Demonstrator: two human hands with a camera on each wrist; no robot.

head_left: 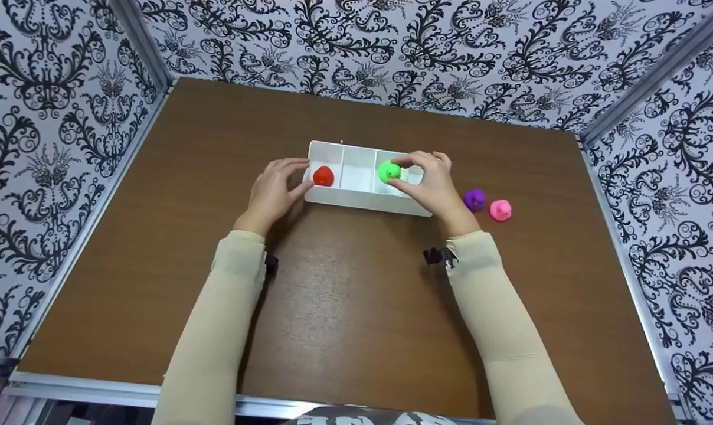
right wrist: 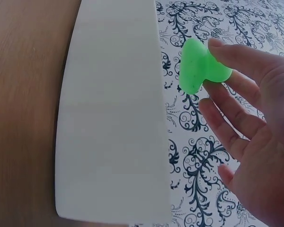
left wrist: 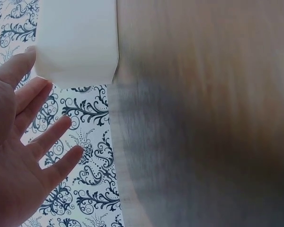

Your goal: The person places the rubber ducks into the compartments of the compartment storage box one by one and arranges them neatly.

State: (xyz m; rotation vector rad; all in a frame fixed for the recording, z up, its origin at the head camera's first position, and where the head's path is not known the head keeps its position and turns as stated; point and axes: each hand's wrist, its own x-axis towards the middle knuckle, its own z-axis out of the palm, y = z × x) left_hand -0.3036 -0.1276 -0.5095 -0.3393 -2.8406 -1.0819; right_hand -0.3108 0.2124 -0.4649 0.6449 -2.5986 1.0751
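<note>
A white tray [head_left: 362, 199] with three compartments in a row stands on the table. My left hand [head_left: 275, 186] grips its left end, thumb at the front corner and fingertips along the end wall; in the left wrist view the other fingers are spread. A red toy [head_left: 323, 176] lies in the left compartment, and the middle one holds nothing. Over the right compartment, my right hand [head_left: 428, 180] pinches a green rubber duck [right wrist: 194, 66] between thumb and fingertips. In the right wrist view the duck shows above the level of the tray's rim.
A purple rubber duck [head_left: 474, 200] and a pink rubber duck [head_left: 500, 210] stand on the brown table [head_left: 344, 307], right of the tray. Patterned panels [head_left: 356, 53] enclose the table at the back and both sides.
</note>
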